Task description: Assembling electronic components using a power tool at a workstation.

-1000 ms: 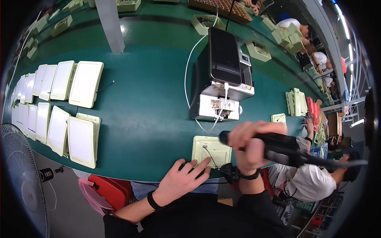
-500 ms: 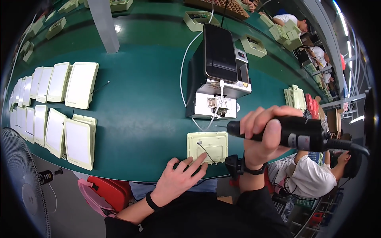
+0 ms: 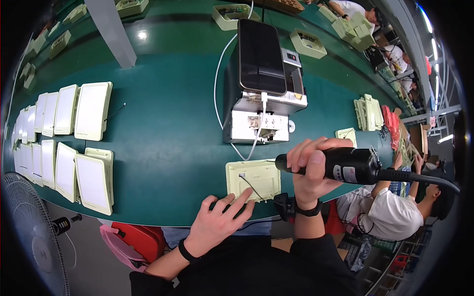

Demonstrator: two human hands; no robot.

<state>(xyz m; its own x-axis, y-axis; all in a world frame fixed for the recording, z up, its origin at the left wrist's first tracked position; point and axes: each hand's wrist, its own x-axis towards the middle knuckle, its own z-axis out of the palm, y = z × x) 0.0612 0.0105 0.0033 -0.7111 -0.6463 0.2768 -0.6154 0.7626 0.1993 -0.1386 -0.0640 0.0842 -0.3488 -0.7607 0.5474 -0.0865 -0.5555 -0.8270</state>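
A pale yellow-green plastic housing (image 3: 264, 184) lies on the green table in front of me, with a thin dark cable (image 3: 253, 187) across it. My left hand (image 3: 217, 222) rests at its lower left, fingers spread and a fingertip on the housing beside the cable. In my right hand (image 3: 313, 170) is a black electric screwdriver (image 3: 351, 166), tilted nearly flat. Its thin bit points left over the housing's upper right edge; I cannot tell whether it touches. Just beyond stands a black and silver box-shaped machine (image 3: 254, 129), with a black smartphone (image 3: 260, 56) leaning on it.
White-faced panels (image 3: 94, 111) stand in two overlapping rows on the left. More pale housings (image 3: 368, 113) and red bags (image 3: 392, 128) lie at right, near a co-worker in a white shirt (image 3: 395, 212). Parts bins (image 3: 308, 44) sit farther back. A fan (image 3: 37, 237) stands lower left.
The screwdriver's bit has come down from above the housing to its upper edge. My left hand stays on the housing. The whole view has shifted slightly, and another pale housing shows behind my right hand.
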